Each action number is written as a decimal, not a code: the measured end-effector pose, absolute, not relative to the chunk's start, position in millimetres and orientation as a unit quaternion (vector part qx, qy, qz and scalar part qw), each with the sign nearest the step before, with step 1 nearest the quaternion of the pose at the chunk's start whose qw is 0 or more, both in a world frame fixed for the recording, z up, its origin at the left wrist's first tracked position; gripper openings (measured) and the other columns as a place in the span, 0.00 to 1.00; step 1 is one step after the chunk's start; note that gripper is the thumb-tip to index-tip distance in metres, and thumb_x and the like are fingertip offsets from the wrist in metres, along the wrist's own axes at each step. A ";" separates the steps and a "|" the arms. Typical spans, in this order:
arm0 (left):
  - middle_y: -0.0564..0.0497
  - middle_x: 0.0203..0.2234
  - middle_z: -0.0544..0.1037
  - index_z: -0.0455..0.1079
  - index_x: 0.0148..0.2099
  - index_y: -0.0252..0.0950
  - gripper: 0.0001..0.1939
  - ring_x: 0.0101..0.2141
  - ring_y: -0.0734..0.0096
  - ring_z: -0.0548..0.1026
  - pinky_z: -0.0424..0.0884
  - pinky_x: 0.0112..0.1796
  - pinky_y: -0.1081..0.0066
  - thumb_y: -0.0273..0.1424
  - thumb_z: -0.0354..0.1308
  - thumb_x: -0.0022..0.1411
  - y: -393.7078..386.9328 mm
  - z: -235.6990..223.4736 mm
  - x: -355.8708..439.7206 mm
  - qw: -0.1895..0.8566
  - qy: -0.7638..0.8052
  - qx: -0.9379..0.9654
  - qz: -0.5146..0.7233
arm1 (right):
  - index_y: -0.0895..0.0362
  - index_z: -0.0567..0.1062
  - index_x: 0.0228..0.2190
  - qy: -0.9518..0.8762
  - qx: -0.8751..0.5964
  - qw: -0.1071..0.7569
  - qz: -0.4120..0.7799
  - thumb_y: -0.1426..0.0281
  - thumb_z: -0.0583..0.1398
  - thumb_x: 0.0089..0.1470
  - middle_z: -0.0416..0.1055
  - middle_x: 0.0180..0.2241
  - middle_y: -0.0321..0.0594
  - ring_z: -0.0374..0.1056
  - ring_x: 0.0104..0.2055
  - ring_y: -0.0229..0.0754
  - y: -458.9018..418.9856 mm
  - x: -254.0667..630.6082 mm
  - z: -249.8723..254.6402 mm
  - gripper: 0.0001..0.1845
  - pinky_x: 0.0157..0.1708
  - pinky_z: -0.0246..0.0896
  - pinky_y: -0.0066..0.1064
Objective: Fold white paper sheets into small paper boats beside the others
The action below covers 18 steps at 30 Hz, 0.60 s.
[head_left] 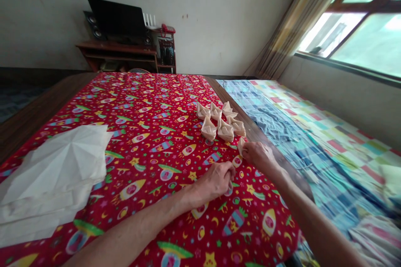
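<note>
My right hand (259, 155) is closed on a small folded cream paper piece (240, 146), pinching it just above the red patterned tablecloth (147, 142). My left hand (216, 180) rests next to it on the cloth with fingers curled; what they hold, if anything, is hidden. Just beyond the hands sits a cluster of several finished cream folded paper shapes (221, 122) near the table's right edge.
A stack of flat white paper sheets (53, 171) lies at the left of the table. A bed with a checked blue and multicoloured cover (313, 133) runs along the right. A desk with a monitor and speakers (122, 41) stands at the far wall; a window is at right.
</note>
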<state>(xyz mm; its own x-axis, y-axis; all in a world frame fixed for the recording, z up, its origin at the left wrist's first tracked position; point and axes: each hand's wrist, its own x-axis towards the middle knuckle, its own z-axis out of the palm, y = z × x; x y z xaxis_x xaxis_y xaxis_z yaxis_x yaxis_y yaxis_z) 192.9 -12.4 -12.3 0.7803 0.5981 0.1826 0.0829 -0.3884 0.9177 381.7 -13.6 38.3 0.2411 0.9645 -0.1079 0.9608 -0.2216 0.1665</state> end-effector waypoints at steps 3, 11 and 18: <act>0.56 0.19 0.72 0.63 0.33 0.35 0.11 0.20 0.76 0.74 0.67 0.24 0.78 0.20 0.42 0.60 -15.3 -14.3 180.3 0.522 0.206 0.787 0.257 | 0.58 0.78 0.26 0.615 0.782 0.102 0.001 0.69 0.53 0.50 0.75 0.28 0.46 0.69 0.28 0.40 -7.7 387.5 38.0 0.14 0.22 0.43 0.28; 0.53 0.22 0.72 0.65 0.32 0.33 0.12 0.21 0.77 0.73 0.68 0.25 0.79 0.18 0.43 0.56 -20.3 -9.7 155.4 0.512 0.184 0.799 0.258 | 0.59 0.78 0.25 0.603 0.793 0.085 0.002 0.66 0.53 0.49 0.74 0.25 0.45 0.66 0.25 0.38 -8.3 389.8 42.8 0.16 0.21 0.43 0.28; 0.53 0.21 0.73 0.67 0.32 0.32 0.12 0.22 0.76 0.73 0.68 0.25 0.78 0.17 0.43 0.55 -21.8 -8.6 151.4 0.509 0.199 0.799 0.253 | 0.59 0.78 0.24 0.581 0.810 0.078 -0.003 0.65 0.54 0.48 0.72 0.23 0.44 0.64 0.24 0.38 -4.2 397.6 44.1 0.15 0.21 0.43 0.27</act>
<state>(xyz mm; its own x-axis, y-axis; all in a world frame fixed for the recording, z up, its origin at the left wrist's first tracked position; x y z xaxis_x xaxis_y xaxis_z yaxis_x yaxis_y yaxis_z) 151.4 -21.8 -8.6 0.7928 0.5754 0.2012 0.0611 -0.4034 0.9130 397.6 -4.2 44.1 0.3240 0.9412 -0.0960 0.9422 -0.3119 0.1220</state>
